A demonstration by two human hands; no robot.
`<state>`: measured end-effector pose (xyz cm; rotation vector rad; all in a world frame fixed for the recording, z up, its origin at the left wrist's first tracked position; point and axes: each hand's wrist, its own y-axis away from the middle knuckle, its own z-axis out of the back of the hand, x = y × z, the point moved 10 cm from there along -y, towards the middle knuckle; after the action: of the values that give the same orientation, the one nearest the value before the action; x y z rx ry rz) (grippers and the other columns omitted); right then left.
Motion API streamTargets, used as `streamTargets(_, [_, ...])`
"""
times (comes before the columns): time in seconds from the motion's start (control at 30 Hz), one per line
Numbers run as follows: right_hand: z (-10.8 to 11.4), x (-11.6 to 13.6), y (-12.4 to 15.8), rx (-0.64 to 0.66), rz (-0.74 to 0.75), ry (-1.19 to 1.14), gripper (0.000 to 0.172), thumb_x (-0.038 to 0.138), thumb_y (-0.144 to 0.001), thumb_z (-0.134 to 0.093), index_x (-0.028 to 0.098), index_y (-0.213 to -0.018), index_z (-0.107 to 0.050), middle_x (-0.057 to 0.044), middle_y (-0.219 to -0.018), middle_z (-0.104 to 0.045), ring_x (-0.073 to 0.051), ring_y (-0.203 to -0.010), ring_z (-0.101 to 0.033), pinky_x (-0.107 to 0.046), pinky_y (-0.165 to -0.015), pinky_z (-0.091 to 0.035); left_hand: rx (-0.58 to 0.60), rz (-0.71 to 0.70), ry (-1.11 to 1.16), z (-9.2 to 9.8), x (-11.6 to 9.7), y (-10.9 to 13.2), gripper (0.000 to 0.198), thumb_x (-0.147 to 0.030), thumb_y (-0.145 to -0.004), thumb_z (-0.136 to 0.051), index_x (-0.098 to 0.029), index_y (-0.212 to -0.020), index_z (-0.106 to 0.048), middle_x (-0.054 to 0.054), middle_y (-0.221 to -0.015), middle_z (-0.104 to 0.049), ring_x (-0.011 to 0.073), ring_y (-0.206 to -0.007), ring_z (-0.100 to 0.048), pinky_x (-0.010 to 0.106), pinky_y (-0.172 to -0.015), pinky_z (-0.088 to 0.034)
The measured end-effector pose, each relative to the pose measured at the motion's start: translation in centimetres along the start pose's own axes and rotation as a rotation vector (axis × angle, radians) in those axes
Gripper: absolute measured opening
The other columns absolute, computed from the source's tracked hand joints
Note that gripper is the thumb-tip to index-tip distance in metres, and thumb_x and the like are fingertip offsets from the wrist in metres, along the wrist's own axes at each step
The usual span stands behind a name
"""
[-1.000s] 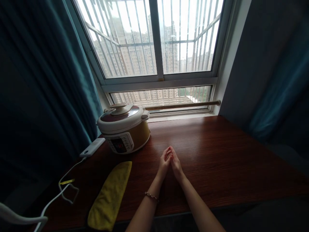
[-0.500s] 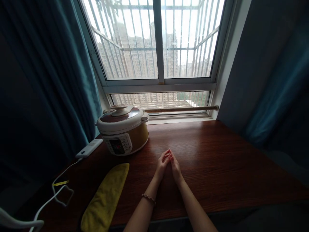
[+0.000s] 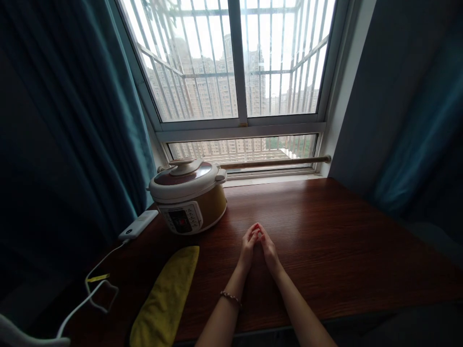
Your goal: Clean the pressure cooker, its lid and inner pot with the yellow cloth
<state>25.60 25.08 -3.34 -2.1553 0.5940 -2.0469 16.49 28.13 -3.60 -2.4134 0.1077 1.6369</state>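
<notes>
My left hand (image 3: 249, 244) and my right hand (image 3: 268, 246) rest together on the dark red-brown wooden table (image 3: 325, 250), their fingertips meeting. The fingers are stretched forward, and I see nothing held in either hand. A beaded bracelet (image 3: 230, 297) circles my left wrist. Ahead and to the left of my hands stands a white and gold electric cooker (image 3: 211, 205) with its lid on. A yellow cloth (image 3: 166, 296) lies flat to the left of my left forearm.
A white power strip (image 3: 139, 225) lies at the table's left side, its white cable (image 3: 77, 306) running toward the near left corner. Blue curtains (image 3: 119, 120) hang at the left. Behind the table is a barred window (image 3: 241, 123) with a horizontal rail (image 3: 275, 163) below it.
The whole view has shifted slightly, so most things sit a little further right. My hands stay together in nearly the same pose on the table.
</notes>
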Motion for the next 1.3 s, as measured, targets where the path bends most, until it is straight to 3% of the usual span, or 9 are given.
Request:
streamTargets(0.53, [-0.21, 0.15, 0.08, 0.015, -0.021, -0.069, 0.061, 0.061, -0.083, -0.042, 0.022, -0.129, -0.049, -0.007, -0.134, -0.046, -0.026, -0.127, -0.038, -0.046, -0.109, -0.025, 0.016, 0.008, -0.028, 0.29, 0.52, -0.46, 0.050, -0.043, -0.073, -0.064, -0.015, -0.114, -0.059, 0.016, -0.119, -0.059, 0.0272, -0.108, -0.056, 0.036, -0.087, -0.046])
streamTargets(1.03, [0.40, 0.11, -0.05, -0.021, -0.013, -0.023, 0.069, 0.065, -0.081, -0.039, 0.017, -0.129, -0.049, -0.009, -0.134, -0.045, -0.026, -0.127, -0.039, -0.045, -0.109, -0.025, 0.031, -0.008, -0.034, 0.08, 0.67, -0.71, 0.048, -0.042, -0.074, -0.064, -0.014, -0.114, -0.059, 0.016, -0.116, -0.060, 0.0255, -0.103, -0.058, 0.034, -0.082, -0.049])
streamTargets(1.3, [0.31, 0.01, 0.07, -0.014, -0.032, -0.047, 0.065, 0.063, -0.083, -0.039, 0.019, -0.129, -0.049, -0.008, -0.134, -0.046, -0.025, -0.125, -0.041, -0.044, -0.108, -0.027, 0.019, -0.014, -0.050, 0.33, 0.76, -0.77, 0.048, -0.042, -0.073, -0.064, -0.015, -0.113, -0.060, 0.016, -0.115, -0.060, 0.0257, -0.102, -0.058, 0.034, -0.082, -0.049])
